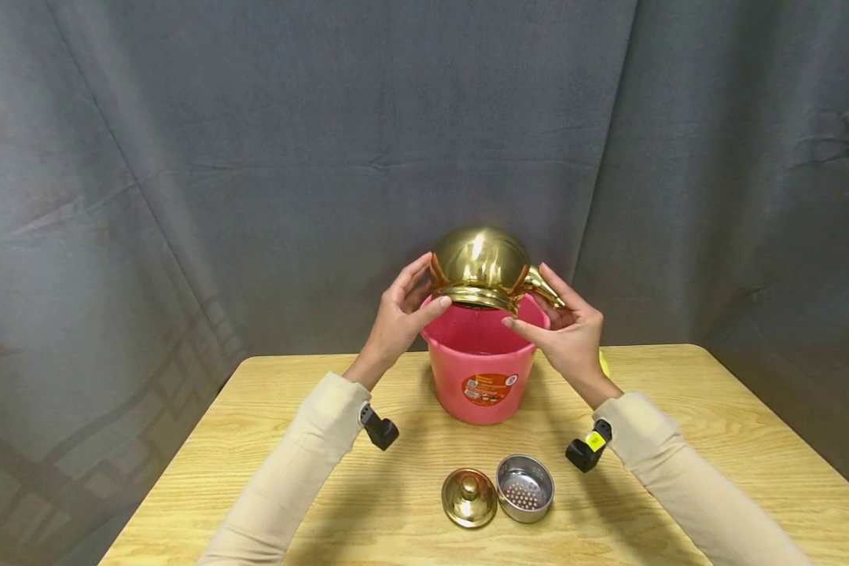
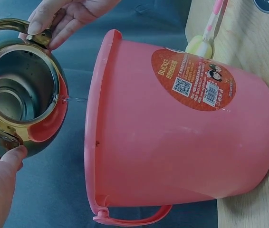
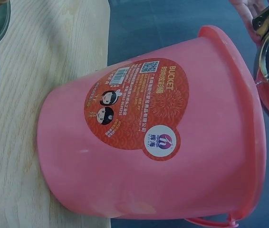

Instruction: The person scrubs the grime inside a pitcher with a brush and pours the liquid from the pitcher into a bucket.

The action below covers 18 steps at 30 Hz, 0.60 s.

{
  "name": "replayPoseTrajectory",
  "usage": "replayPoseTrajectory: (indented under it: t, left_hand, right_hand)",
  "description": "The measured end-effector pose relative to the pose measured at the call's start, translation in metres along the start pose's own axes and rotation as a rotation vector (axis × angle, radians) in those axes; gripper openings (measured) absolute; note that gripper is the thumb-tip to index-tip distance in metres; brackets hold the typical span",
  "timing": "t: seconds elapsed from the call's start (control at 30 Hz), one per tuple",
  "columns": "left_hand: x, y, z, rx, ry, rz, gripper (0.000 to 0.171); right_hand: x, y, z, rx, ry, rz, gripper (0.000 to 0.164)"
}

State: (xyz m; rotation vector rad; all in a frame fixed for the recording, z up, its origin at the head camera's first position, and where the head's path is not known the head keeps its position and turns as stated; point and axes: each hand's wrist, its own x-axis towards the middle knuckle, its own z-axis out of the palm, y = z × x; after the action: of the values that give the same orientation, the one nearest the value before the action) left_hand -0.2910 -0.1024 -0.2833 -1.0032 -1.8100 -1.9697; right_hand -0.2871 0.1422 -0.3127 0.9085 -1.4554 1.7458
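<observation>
A shiny gold kettle (image 1: 479, 259) is tipped over above the pink bucket (image 1: 460, 393), its open mouth facing down and toward the person. In the left wrist view, a thin trickle of water (image 2: 75, 99) leaves the kettle's rim toward the bucket. The left hand (image 1: 405, 308) grips the kettle's left side, thumb by the rim. On the other side the right hand (image 1: 571, 326) holds it near the spout (image 1: 543, 288), thumb at the handle's mount. Only part of the handle (image 2: 4, 23) shows in the left wrist view.
On the wooden table (image 1: 276, 409), a gold lid (image 1: 469, 498) lies beside a metal strainer cup (image 1: 526, 487) in front of the bucket. A brush with a yellow head (image 2: 202, 46) is behind the bucket's right side. A grey curtain (image 1: 325, 157) hangs behind.
</observation>
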Motion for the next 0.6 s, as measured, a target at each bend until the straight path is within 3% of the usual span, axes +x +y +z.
replayPoseTrajectory:
  t: [0.6]
  left_hand:
    - [-0.0009,-0.0015,-0.0032,-0.006,-0.019,0.003,0.077]
  right_hand:
    - [0.0011,-0.0007,-0.0006,-0.044,-0.010,-0.040,0.082]
